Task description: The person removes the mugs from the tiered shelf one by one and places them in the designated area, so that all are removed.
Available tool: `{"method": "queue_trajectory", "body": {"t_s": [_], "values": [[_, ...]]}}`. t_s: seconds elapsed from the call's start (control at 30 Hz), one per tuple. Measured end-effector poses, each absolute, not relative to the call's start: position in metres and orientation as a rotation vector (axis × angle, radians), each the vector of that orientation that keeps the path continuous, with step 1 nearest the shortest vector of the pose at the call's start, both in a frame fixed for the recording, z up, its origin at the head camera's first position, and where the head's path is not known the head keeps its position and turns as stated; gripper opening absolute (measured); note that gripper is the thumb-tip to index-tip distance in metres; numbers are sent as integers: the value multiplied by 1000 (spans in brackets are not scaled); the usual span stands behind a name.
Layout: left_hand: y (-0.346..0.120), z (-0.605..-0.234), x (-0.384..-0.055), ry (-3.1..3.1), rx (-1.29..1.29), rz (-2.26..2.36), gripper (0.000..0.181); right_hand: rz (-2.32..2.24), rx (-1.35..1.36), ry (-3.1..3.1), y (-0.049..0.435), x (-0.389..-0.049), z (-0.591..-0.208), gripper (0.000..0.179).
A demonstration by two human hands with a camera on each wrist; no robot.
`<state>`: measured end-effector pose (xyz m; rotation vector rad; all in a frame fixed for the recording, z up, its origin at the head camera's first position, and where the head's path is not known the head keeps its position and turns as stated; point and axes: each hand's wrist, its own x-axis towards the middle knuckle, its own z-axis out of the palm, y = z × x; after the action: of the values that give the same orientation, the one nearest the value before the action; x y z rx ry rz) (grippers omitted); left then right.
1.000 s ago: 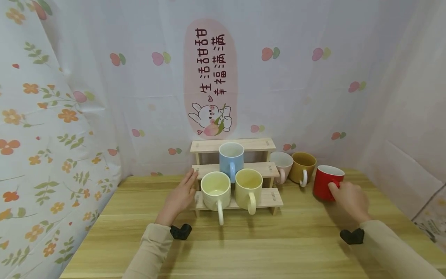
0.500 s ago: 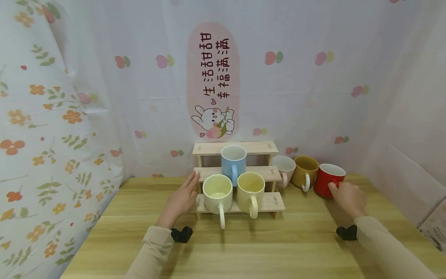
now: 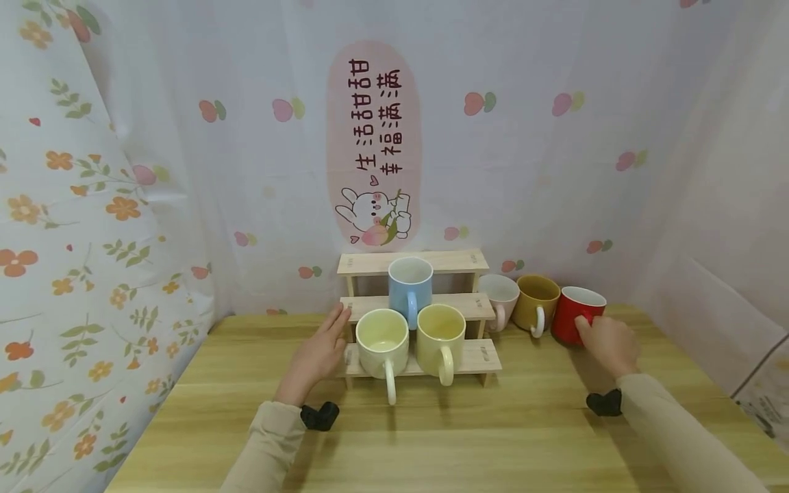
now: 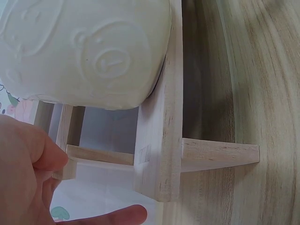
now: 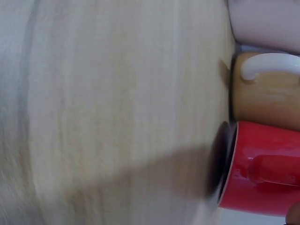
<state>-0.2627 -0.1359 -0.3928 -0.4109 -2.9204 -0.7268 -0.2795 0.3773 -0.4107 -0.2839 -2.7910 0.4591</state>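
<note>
My right hand (image 3: 610, 344) grips the handle of a red mug (image 3: 573, 316) with a white inside, at the right end of the mug row. In the right wrist view the red mug (image 5: 262, 168) stands over its shadow, and only a fingertip shows at the corner. My left hand (image 3: 316, 355) lies with extended fingers against the left end of a three-step wooden rack (image 3: 483, 356). In the left wrist view its fingers (image 4: 47, 152) are at the middle step's end, the thumb apart. A cream mug (image 3: 382, 346) and a yellow mug (image 3: 440, 335) share the bottom step. Behind them, a blue mug (image 3: 409, 284) occupies the middle step.
Beside the rack, a pale pink mug (image 3: 501, 294) and a mustard mug (image 3: 535, 305) with a white handle stand on the wood-grain table (image 3: 431, 438). A printed curtain (image 3: 259, 171) hangs close behind the rack and mugs.
The right hand and the red mug have shifted slightly left and back, closer to the mustard mug. The left hand keeps its place at the rack.
</note>
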Motion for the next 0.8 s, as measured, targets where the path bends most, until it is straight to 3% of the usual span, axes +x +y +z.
{"method": "queue_trajectory", "body": {"t_s": [0.37, 0.8], "values": [[-137, -396, -263, -2881, -410, -731, 55, 492, -315, -2789, 383, -294, -427, 56], [-140, -396, -263, -2901, -419, -716, 54, 411, -312, -2921, 380, -307, -421, 58]]}}
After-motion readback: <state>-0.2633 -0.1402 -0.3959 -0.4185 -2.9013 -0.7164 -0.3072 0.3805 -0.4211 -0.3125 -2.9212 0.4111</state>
